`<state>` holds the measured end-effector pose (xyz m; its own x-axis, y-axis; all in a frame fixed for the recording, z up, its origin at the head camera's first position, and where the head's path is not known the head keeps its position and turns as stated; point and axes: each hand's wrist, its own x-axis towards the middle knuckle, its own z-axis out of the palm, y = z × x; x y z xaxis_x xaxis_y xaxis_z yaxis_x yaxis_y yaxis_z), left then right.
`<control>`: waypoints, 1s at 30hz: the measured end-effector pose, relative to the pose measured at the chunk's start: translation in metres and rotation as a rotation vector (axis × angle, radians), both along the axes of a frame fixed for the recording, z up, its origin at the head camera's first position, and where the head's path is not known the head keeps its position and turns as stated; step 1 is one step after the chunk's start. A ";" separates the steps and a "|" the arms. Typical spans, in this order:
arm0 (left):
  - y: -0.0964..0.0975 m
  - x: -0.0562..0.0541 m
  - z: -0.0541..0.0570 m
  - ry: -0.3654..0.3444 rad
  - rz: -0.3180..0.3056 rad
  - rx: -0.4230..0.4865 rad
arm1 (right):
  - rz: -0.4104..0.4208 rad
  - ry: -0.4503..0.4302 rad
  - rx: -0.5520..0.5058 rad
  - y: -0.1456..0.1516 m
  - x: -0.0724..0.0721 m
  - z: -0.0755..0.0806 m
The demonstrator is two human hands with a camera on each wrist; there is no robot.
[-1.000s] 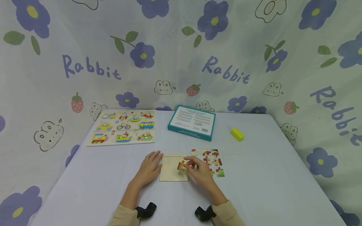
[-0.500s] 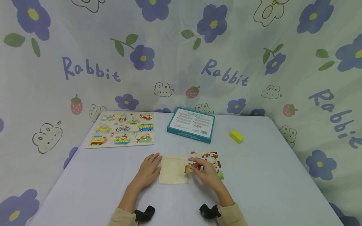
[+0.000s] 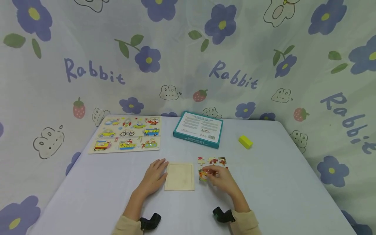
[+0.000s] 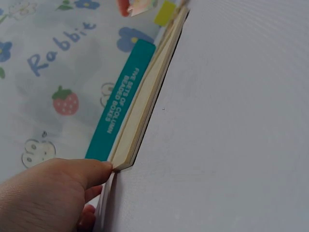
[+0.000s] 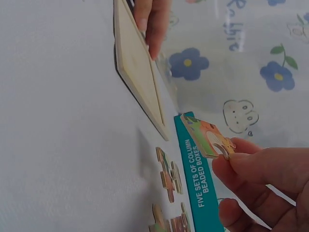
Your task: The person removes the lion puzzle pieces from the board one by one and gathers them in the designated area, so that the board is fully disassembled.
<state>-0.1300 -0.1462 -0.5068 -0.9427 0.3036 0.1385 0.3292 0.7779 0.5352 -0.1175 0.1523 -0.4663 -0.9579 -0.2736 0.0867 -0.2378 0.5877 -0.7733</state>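
My right hand (image 3: 222, 179) pinches a jigsaw piece (image 5: 206, 137) between thumb and fingers, raised off the table. The piece has orange and green printing and a pale wooden edge. In the head view it overlaps the group of loose jigsaw pieces (image 3: 213, 160), some of which the hand hides. To their left lies a shallow wooden puzzle tray (image 3: 180, 178), its bare inside showing. My left hand (image 3: 154, 175) rests along the tray's left side with fingers extended; in the left wrist view its thumb (image 4: 91, 171) touches the tray's corner.
A board of vehicle pictures (image 3: 126, 134) lies at the back left. Behind the tray and loose pieces is a flat teal box (image 3: 199, 129) with a white label. A yellow block (image 3: 245, 142) sits farther right. Patterned cloth (image 3: 182, 58) hangs behind the table.
My right hand has carried the jigsaw piece rightward, from over the tray's right side to over the loose pieces. My left hand stays by the tray. The head view has shifted slightly.
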 end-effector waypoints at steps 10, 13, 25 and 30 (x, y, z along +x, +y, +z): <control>0.000 0.000 0.003 0.002 0.000 -0.002 | -0.011 -0.080 0.006 0.004 -0.001 0.001; 0.000 0.000 0.003 0.007 -0.005 -0.002 | 0.000 -0.062 0.028 0.002 0.000 0.000; 0.001 0.000 0.004 0.003 0.000 0.007 | 0.029 -0.017 0.131 -0.005 0.001 -0.006; 0.001 0.000 0.003 -0.012 0.004 0.004 | 0.048 0.000 0.147 -0.005 0.000 -0.007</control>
